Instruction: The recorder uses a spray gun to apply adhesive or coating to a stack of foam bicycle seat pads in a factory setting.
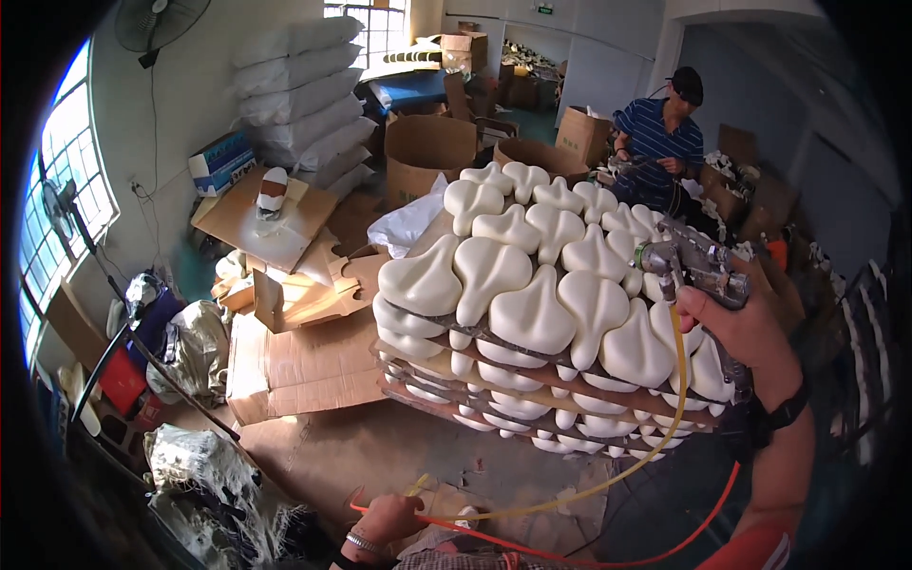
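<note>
My right hand (746,332) is raised at the right, wrapped around a metal spray gun (698,261). From the gun a yellow hose (681,380) curves down and left toward my left hand (391,521). That hand is low in front of me, closed around an orange hose (461,531); whether it grips the yellow one too, I cannot tell. Beyond and below the gun, cream bicycle-saddle-shaped foam pads (494,266) lie in rows on boards (518,375) stacked in several layers. The gun's nozzle points left, over the pads.
A flattened cardboard box (304,370) lies left of the stack. Behind it, a tilted cardboard sheet (228,214) bears a brown-and-white object (272,195). White sacks (299,85) are piled by the wall. A co-worker in a striped shirt (660,133) sits beyond the stack. Frayed sheeting (204,484) sits at lower left.
</note>
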Demonstrator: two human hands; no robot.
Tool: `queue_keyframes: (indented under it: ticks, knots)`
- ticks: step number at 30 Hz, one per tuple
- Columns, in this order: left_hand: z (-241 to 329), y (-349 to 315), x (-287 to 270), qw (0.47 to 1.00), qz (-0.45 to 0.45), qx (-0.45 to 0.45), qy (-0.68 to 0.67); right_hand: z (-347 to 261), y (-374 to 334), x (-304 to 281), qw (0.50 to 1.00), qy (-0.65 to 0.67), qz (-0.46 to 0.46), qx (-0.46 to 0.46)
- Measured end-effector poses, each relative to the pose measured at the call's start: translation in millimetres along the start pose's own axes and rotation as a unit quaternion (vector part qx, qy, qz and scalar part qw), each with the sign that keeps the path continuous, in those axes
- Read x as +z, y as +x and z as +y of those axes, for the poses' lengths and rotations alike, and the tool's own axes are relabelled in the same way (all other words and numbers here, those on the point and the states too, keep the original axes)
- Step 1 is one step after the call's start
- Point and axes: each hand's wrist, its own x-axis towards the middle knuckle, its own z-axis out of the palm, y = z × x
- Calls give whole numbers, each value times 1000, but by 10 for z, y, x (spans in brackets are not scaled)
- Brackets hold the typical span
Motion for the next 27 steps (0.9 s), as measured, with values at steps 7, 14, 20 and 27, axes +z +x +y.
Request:
queue_keyframes:
  ticks: [7, 14, 20, 27]
  knots:
    - [-54, -338, -34, 1000, 19, 2, -13, -305, -520, 286, 998, 16, -28, 45]
    - [-87, -580, -11, 998, 35, 44, -7, -361, -698, 422, 995, -32, 87, 37]
    - [-117, -726, 59, 999, 17, 31, 10, -563, -1054, 468, 996, -5, -49, 75]
    - [9, -706, 14, 999, 10, 40, 11, -494, -1003, 348, 998, -9, 48, 50]
